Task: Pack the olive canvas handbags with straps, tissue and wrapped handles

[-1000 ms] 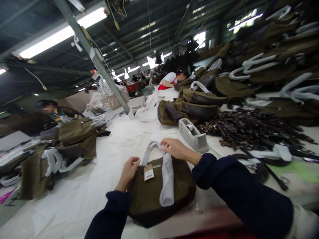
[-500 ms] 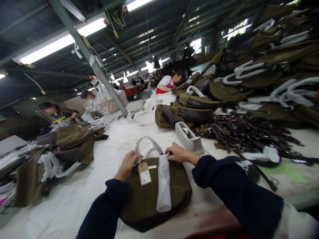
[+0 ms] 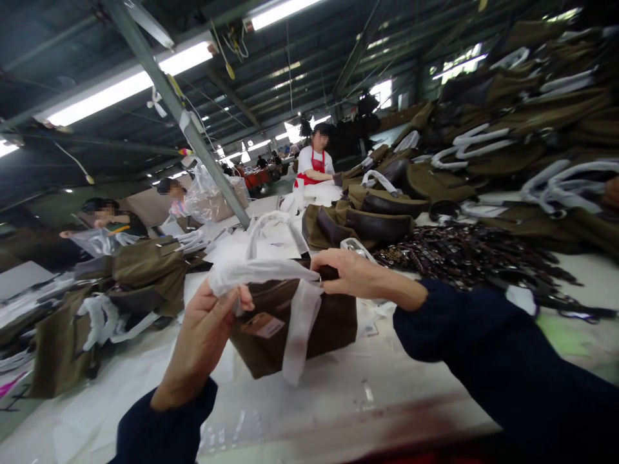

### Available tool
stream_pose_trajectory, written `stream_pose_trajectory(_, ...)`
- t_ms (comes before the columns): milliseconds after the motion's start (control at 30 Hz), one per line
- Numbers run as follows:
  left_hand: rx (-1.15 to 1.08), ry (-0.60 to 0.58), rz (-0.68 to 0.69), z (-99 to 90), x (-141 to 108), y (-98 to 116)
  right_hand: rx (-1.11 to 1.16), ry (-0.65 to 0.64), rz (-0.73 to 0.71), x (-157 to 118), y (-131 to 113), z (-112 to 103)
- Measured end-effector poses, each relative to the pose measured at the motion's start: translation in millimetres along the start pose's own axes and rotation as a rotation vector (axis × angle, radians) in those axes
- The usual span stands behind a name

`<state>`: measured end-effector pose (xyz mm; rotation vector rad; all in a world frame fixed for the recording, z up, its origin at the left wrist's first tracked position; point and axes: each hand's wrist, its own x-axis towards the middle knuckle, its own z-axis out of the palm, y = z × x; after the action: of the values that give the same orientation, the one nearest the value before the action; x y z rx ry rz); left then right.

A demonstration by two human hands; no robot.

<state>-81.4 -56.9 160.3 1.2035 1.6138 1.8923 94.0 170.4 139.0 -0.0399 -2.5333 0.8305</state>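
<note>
An olive-brown handbag point(image 3: 333, 325) is tilted up above the white table in front of me. My left hand point(image 3: 206, 325) is closed round the near handle point(image 3: 258, 270), which is wrapped in white film and bent over towards the left. With thumb and fingers, my right hand point(image 3: 360, 274) pinches the bag's top edge near that handle's right end. What lies between those fingertips is mostly hidden. A white-wrapped strap point(image 3: 300, 332) hangs down the bag's front, beside a brown and white tag point(image 3: 264, 325). The far handle point(image 3: 271, 225), wrapped too, stands up behind.
Behind my right hand is a partly hidden tape dispenser point(image 3: 360, 248). Dark straps point(image 3: 449, 254) lie heaped at right, below piled olive bags point(image 3: 532, 129). More bags point(image 3: 140, 264) lie left. A co-worker in a red apron point(image 3: 314, 164) stands across the table; a metal post point(image 3: 193, 135) rises left.
The handbag has come up and tilted, its near handle now bent left in my left hand. Across the table, the co-worker in red has straightened; a co-worker at left now holds up clear plastic.
</note>
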Motion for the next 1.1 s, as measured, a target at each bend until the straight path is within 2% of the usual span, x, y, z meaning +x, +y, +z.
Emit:
stream_pose_trajectory(67,0.12,-0.065,-0.086,-11.4,-15.5,2.6,-0.106,-0.043,-0.059,-7.6,-11.3,-4.3)
stream_pose_trajectory(100,0.188,-0.135,-0.149,-18.9,-21.8,3.0,-0.147,-0.082,-0.078,-11.8,-14.1,-3.3)
stream_pose_trajectory(167,0.288,-0.357,-0.271,-34.8,-30.2,4.7,-0.211,-0.147,-0.099,-19.6,-15.7,2.5)
stream_pose_trajectory(233,0.298,-0.586,-0.336,-47.2,-32.6,10.0,-0.27,-0.176,-0.095,-25.0,-15.1,8.6)
stream_pose_trajectory(300,0.233,-0.678,-0.319,-50.8,-29.2,18.2,-0.332,-0.189,-0.076,-27.7,-16.4,10.6)
stream_pose_trajectory(367,0.226,-0.627,-0.323,-43.2,-20.9,26.0,-0.379,-0.21,-0.09,-28.8,-22.3,7.4)
stream_pose_trajectory(467,0.411,-0.541,-0.346,-17.1,-2.7,29.1,-0.422,-0.294,-0.17,-28.6,-39.0,-0.7)
stream_pose_trajectory(533,0.559,-0.607,-0.315,1.5,10.2,23.7,-0.457,-0.344,-0.188,-26.1,-50.0,-1.4)
stream_pose_trajectory(600,0.664,-0.732,-0.245,16.2,21.8,13.1,-0.493,-0.366,-0.157,-20.7,-55.7,4.7)
stream_pose_trajectory(700,0.8,-0.845,-0.134,30.6,36.2,-8.0,-0.532,-0.394,-0.133,-10.6,-51.9,20.5)
stream_pose_trajectory(800,0.849,-0.86,-0.111,38.5,47.1,-26.9,-0.49,-0.41,-0.208,-6.7,-43.0,29.7)
stream_pose_trajectory(900,0.826,-0.884,-0.16,41.1,52.2,-36.9,-0.39,-0.425,-0.279,-13.3,-41.0,25.5)
stream_pose_trajectory(967,0.823,-0.852,-0.185,40.2,52.0,-39.8,-0.304,-0.459,-0.329,-21.4,-43.6,18.2)
stream_pose_trajectory(1100,0.94,-0.749,-0.144,38.0,48.1,-43.4,-0.092,-0.54,-0.43,-37.7,-50.0,2.1)
